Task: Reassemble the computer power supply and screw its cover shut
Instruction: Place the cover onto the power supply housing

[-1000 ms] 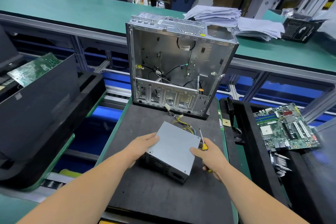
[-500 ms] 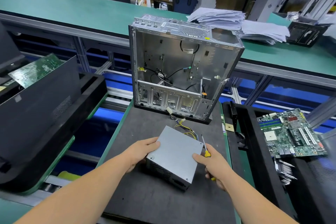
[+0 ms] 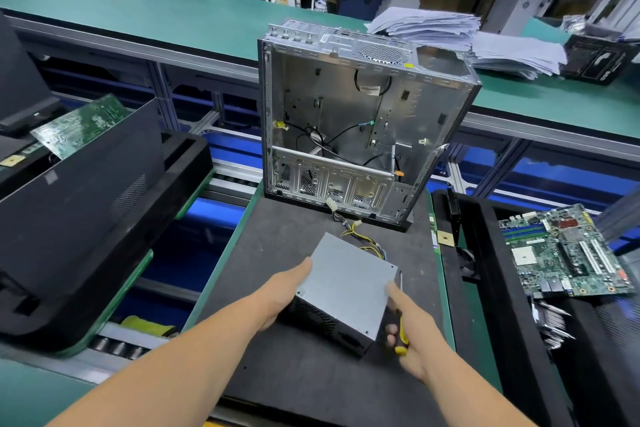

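A grey metal power supply [image 3: 346,284] lies on the dark mat [image 3: 277,374], its plain cover facing up and its vented black side towards me. Yellow and black cables [image 3: 363,243] trail from its far end. My left hand [image 3: 284,291] grips its left edge. My right hand [image 3: 412,333] is beside its right edge, with the fingers wrapped round a yellow-and-black screwdriver [image 3: 401,326] and the forefinger touching the cover; the shaft points away from me.
An open, empty computer case [image 3: 349,121] stands upright at the far end of the mat. A black tray with a motherboard [image 3: 561,253] is on the right, black trays with a green board [image 3: 83,125] on the left. Paper stacks [image 3: 450,31] lie on the green bench behind.
My right hand has slid back along the power supply's right edge towards me, and more of the screwdriver handle shows. The left hand keeps its grip.
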